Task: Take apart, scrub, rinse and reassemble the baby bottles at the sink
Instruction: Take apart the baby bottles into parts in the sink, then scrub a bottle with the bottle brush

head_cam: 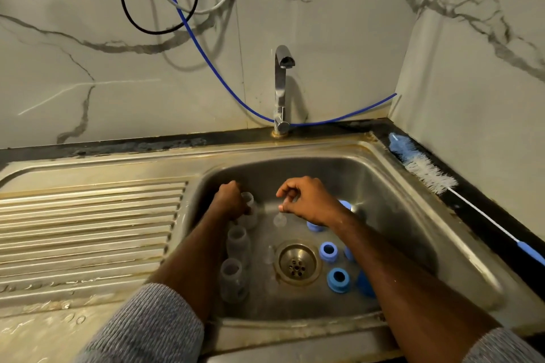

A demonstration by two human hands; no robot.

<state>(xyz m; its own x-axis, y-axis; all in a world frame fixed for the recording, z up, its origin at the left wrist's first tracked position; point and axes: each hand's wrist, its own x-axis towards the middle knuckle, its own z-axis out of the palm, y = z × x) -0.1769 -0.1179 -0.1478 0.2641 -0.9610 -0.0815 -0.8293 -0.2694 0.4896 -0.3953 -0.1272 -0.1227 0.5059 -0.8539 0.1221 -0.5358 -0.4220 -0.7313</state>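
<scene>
Head view, looking down into a steel sink. The left hand is curled round a clear bottle at the basin's left wall; its fingers wrap the bottle's upper part, and the bottle stands upright with its open mouth and long axis pointing up. Nearer the viewer than those fingers, two more clear bottles stand upright in a row along the same wall, mouths up.

The right hand hovers over the middle of the basin, fingers bent, thumb and forefinger pinched together. Just below those fingertips a small clear teat is seen; whether the fingers hold it or it lies on the basin floor cannot be told. Another clear teat lies just left of the drain.

Right of the drain, under the right forearm, sit blue screw rings: one just beside the drain with its hole upward, one nearer the viewer, also hole up, and further blue pieces partly hidden by the wrist and arm.

Beyond both hands a chrome tap rises from the sink's rear rim, its spout pointing toward the viewer. A blue tube sags along the marbled wall behind it. On the dark surface right of the sink lies a bottle brush, its long axis slanting from the far corner toward the viewer, bristles away. A ribbed draining board lies left of the left hand.
</scene>
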